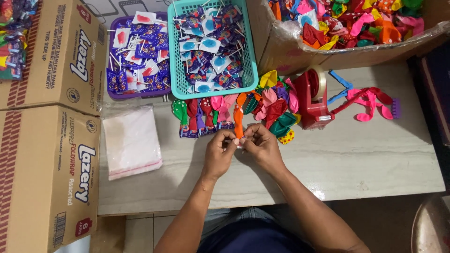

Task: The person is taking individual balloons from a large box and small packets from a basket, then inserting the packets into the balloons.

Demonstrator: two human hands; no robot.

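My left hand (220, 151) and my right hand (260, 146) meet at the middle of the table, fingertips pinched together on the lower end of an orange balloon (238, 118) that lies lengthwise away from me. A small wrapped piece seems caught between the fingers, but I cannot tell what it is. Just left of the orange one lies a row of balloons (201, 115) in green, red and pink, each with a purple wrapper at its end. To the right sits a loose pile of balloons (275, 110).
A red tape dispenser (313, 98) stands right of the pile, with pink balloons (370, 103) beyond it. A teal basket (177, 70) and a purple tray (111, 70) hold wrapped lollipops. Clear bags (131, 140) lie left. Cardboard boxes (47, 164) line the left; a balloon-filled box (281, 47) sits far right.
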